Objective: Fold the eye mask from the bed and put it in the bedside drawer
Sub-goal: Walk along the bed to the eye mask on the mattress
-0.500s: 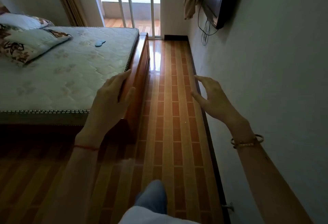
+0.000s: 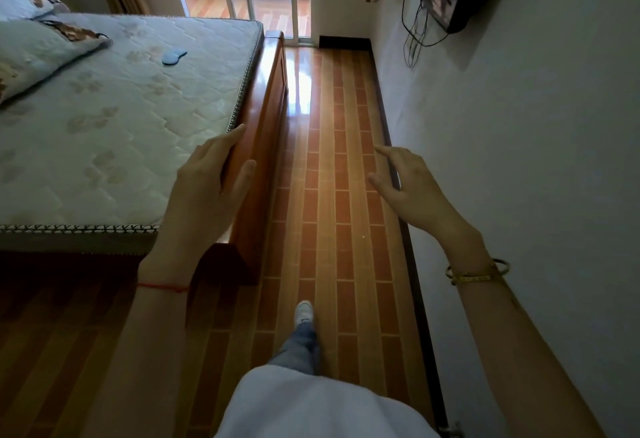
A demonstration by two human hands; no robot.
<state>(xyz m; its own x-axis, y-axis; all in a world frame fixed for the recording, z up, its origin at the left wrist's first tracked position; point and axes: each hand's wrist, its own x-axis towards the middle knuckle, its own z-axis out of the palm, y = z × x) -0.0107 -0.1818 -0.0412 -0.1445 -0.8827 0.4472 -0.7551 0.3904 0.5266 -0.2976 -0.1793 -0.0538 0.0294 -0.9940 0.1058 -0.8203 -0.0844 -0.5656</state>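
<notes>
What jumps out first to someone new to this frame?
Two empty hands, left over the bed's corner, right above the floor by the wall. Next, the small blue eye mask lying alone on the bare mattress, far from both. Bright glare streaks the floor beside the bed.

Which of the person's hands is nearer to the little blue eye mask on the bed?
Left. The left hand hovers over the bed's near corner, the eye mask lying farther up the mattress. The right hand is across the aisle by the wall.

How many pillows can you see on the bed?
2: one patterned pillow at the bed's left edge, another behind it in the far corner. Both are cut off; more may lie outside view.
</notes>
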